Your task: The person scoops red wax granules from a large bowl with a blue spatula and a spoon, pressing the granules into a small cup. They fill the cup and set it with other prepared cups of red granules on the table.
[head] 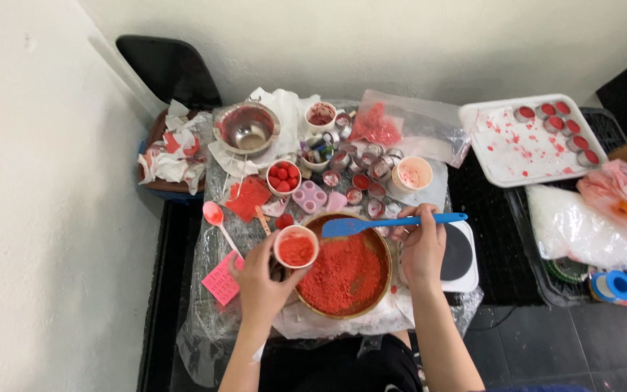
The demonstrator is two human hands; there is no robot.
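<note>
From above, the person's left hand (261,282) is wrapped around a small white cup (296,247) filled with red granules, fingers clamped on its side, holding it just over the near-left rim of a wide brass-coloured bowl (382,250). That bowl sits near the middle of the plastic-covered table (208,341) and is heaped with coarse red crumbs (342,276). The right hand (422,250) is closed on the handle of a blue spatula (390,222), which lies almost level across the far edge of the bowl, blade pointing left.

Just right of the bowl, partly under the right wrist, is a white scale with a dark round plate (462,255). Farther back stand a steel mixing bowl (247,128) stained red, a little white bowl of red balls (283,176), a pink mould with four hollows (309,196) and a cluster of small round tins (361,163). A pink spoon (215,216) lies to the left, with a pink paper note (220,279) near it. Far right, a white tray (531,138) splashed with red carries more filled tins along its far edge. A clear bag of white flakes (582,225) rests near that tray.
</note>
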